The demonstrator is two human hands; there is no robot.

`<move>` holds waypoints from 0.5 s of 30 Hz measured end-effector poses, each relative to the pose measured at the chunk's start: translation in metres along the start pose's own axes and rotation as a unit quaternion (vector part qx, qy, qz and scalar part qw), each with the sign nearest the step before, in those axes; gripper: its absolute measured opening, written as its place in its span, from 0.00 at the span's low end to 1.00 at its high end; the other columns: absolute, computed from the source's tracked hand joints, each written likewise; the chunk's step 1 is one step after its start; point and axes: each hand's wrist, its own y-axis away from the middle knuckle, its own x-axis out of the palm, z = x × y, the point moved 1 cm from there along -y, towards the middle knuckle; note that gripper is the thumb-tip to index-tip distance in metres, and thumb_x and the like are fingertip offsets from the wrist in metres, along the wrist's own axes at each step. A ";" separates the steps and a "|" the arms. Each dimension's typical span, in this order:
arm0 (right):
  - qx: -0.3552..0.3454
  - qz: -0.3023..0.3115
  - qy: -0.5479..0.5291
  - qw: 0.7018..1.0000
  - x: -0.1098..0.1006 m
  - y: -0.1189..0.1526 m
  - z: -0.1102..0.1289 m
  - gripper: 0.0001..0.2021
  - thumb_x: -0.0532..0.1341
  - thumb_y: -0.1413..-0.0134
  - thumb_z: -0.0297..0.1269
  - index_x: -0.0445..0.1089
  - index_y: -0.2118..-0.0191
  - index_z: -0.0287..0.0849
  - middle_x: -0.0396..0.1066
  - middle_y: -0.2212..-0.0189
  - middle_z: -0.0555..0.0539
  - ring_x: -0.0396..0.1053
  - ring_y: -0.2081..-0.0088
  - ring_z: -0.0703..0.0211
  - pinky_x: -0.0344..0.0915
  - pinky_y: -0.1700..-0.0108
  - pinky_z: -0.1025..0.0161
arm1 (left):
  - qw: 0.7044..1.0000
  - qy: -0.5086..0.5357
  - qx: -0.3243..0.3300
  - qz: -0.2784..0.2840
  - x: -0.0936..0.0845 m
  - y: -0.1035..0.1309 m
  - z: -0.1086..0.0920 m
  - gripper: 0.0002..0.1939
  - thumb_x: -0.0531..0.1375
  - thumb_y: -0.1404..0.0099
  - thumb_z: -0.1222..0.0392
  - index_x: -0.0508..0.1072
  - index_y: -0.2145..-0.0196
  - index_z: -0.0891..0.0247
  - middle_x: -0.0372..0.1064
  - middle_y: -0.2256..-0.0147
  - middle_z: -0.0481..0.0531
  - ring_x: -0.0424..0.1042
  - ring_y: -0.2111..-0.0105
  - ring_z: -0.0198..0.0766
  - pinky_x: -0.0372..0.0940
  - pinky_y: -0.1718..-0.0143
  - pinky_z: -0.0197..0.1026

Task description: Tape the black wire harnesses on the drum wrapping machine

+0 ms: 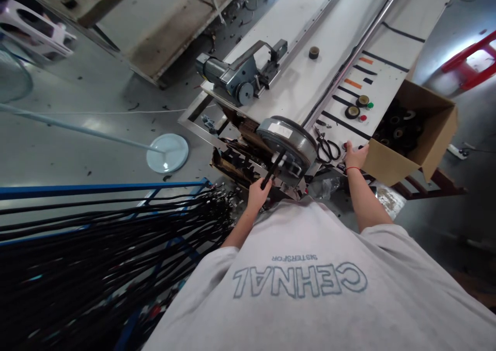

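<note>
My left hand (pixel 259 193) is closed around a black rod-like piece (pixel 273 170) that reaches up to the front of a round grey machine head (pixel 289 137). A long metal shaft (pixel 349 59) runs back from that head along the white table (pixel 325 26). At the table's front right corner rests my right hand (pixel 355 156), its fingers bent over the edge beside a small red button; whether it grips anything is hidden. Black-handled scissors (pixel 327 148) lie between the head and my right hand. Two tape rolls (pixel 352 112) sit near a green and a red button.
An open cardboard box (pixel 436 134) with black rolls stands right of the table. A motor unit (pixel 242 77) is mounted at the table's left. Many black cables (pixel 116 248) hang on a blue rack at the lower left. A red stool (pixel 473 62) is at the far right.
</note>
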 end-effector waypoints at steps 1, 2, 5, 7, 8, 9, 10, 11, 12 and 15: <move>-0.001 -0.001 -0.001 1.000 0.000 0.000 0.000 0.44 0.61 0.44 0.52 0.48 0.32 0.25 0.55 0.37 0.21 0.54 0.33 0.36 0.54 0.35 0.42 | 1.000 -0.001 0.000 0.003 0.001 -0.001 -0.003 0.16 0.57 0.36 0.51 0.68 0.77 0.63 0.62 0.80 0.45 0.62 0.76 0.34 0.56 0.72 0.36; -0.002 -0.001 -0.003 1.000 0.000 0.000 0.000 0.44 0.60 0.43 0.53 0.48 0.32 0.25 0.55 0.37 0.21 0.54 0.33 0.35 0.54 0.35 0.41 | 1.000 0.001 0.001 0.004 0.002 -0.002 -0.005 0.15 0.57 0.36 0.51 0.69 0.76 0.63 0.63 0.80 0.45 0.62 0.75 0.34 0.56 0.71 0.36; -0.004 -0.004 -0.005 1.000 0.001 0.000 -0.002 0.44 0.59 0.43 0.55 0.48 0.32 0.25 0.54 0.36 0.20 0.53 0.33 0.35 0.54 0.35 0.41 | 1.000 0.004 -0.002 0.005 0.007 -0.008 -0.011 0.14 0.58 0.36 0.52 0.70 0.75 0.64 0.65 0.79 0.46 0.64 0.74 0.35 0.58 0.70 0.36; -0.008 -0.006 -0.004 1.000 0.001 -0.001 -0.003 0.45 0.59 0.43 0.56 0.48 0.32 0.25 0.54 0.36 0.20 0.53 0.33 0.35 0.54 0.35 0.41 | 1.000 0.001 -0.010 0.008 0.009 -0.017 -0.016 0.13 0.58 0.36 0.53 0.71 0.74 0.64 0.67 0.78 0.47 0.66 0.74 0.36 0.60 0.69 0.36; -0.011 -0.008 -0.004 1.000 0.002 -0.001 -0.003 0.45 0.59 0.43 0.57 0.48 0.32 0.25 0.53 0.35 0.20 0.53 0.33 0.35 0.54 0.35 0.41 | 1.000 -0.004 -0.012 0.009 0.009 -0.021 -0.020 0.12 0.59 0.36 0.54 0.71 0.73 0.64 0.68 0.77 0.48 0.68 0.73 0.37 0.61 0.67 0.37; -0.013 -0.009 -0.004 1.000 0.001 -0.001 -0.003 0.45 0.58 0.43 0.57 0.49 0.32 0.25 0.53 0.35 0.20 0.53 0.33 0.35 0.53 0.35 0.41 | 1.000 -0.008 -0.007 0.005 0.006 -0.025 -0.027 0.10 0.60 0.37 0.56 0.72 0.71 0.64 0.70 0.75 0.49 0.70 0.71 0.38 0.63 0.65 0.38; -0.014 -0.010 -0.003 1.000 0.001 0.000 -0.003 0.45 0.58 0.42 0.57 0.49 0.32 0.25 0.53 0.35 0.20 0.53 0.33 0.36 0.53 0.34 0.41 | 1.000 -0.009 0.008 -0.004 0.001 -0.027 -0.036 0.08 0.61 0.38 0.57 0.73 0.68 0.65 0.72 0.71 0.52 0.72 0.67 0.40 0.65 0.61 0.39; -0.013 -0.010 -0.001 1.000 0.001 0.000 -0.003 0.45 0.58 0.42 0.57 0.49 0.32 0.25 0.53 0.35 0.20 0.53 0.33 0.36 0.53 0.34 0.41 | 0.999 -0.003 0.035 -0.014 -0.008 -0.025 -0.047 0.07 0.61 0.38 0.59 0.74 0.66 0.65 0.74 0.67 0.54 0.73 0.63 0.41 0.66 0.56 0.41; -0.010 -0.010 0.002 1.000 0.001 0.001 -0.002 0.44 0.58 0.42 0.56 0.49 0.32 0.24 0.53 0.35 0.20 0.54 0.33 0.36 0.53 0.34 0.42 | 0.997 0.012 0.068 -0.021 -0.020 -0.017 -0.061 0.07 0.61 0.37 0.59 0.75 0.63 0.64 0.75 0.63 0.55 0.73 0.59 0.42 0.67 0.52 0.43; -0.004 -0.007 0.012 1.000 -0.001 0.002 0.001 0.44 0.59 0.42 0.53 0.48 0.32 0.22 0.53 0.36 0.20 0.54 0.33 0.36 0.52 0.33 0.44 | 0.980 0.122 0.155 0.002 -0.079 0.054 -0.106 0.09 0.57 0.31 0.56 0.76 0.61 0.60 0.75 0.61 0.52 0.74 0.55 0.42 0.69 0.48 0.45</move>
